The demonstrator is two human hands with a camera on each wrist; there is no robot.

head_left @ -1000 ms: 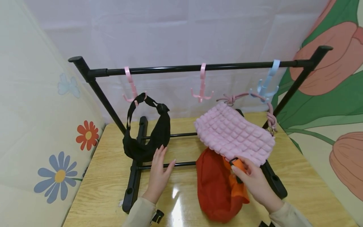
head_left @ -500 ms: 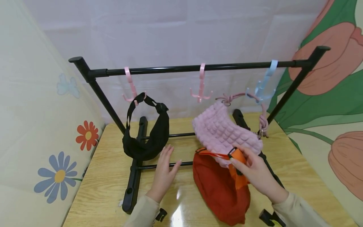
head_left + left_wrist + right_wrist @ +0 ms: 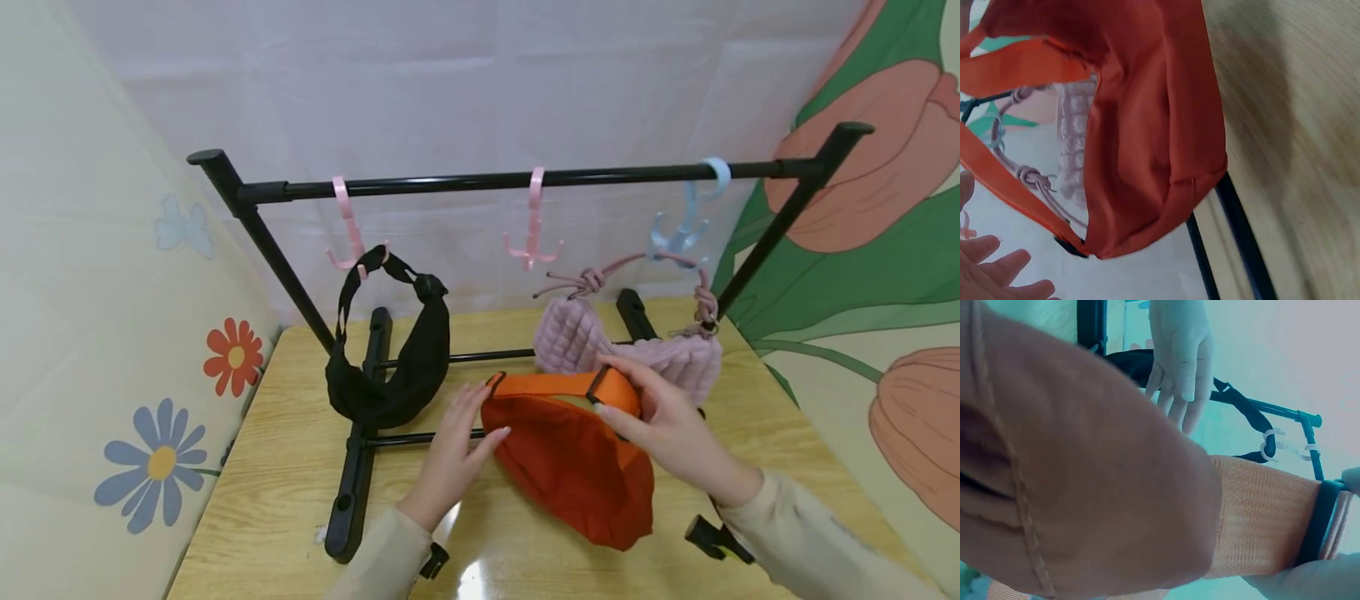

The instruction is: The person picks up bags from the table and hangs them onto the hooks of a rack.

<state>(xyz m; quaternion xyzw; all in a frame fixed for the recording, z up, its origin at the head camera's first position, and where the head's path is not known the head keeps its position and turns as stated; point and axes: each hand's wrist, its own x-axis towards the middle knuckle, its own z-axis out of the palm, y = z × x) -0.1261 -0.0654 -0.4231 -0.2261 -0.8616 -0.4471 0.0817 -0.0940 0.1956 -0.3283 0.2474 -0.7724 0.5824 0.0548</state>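
My right hand (image 3: 675, 429) pinches the orange strap (image 3: 551, 384) of a red bag (image 3: 573, 467) beside its black buckle, and the bag hangs from it above the table. In the right wrist view the fingers hold the strap (image 3: 1266, 515) near a black slider. My left hand (image 3: 453, 454), fingers extended, is at the bag's left end; whether it touches is unclear. The left wrist view shows its spread fingers (image 3: 1004, 269) apart from the red bag (image 3: 1147, 125). Behind the right hand, a pink quilted bag (image 3: 570, 337) hangs by its cord from a blue hook (image 3: 682, 237).
A black rack (image 3: 465, 182) spans the wooden table (image 3: 262, 467). A black bag (image 3: 386, 400) hangs from the left pink hook (image 3: 348, 225). Another pink hook (image 3: 534, 221) hangs mid-rail with nothing on it. Low crossbars (image 3: 487, 357) join the rack's feet.
The right hand has raised the red bag, and its strap is stretched out along the top. The left hand has moved right towards it. The pink bag has swung and folded; the blue hook has twisted.
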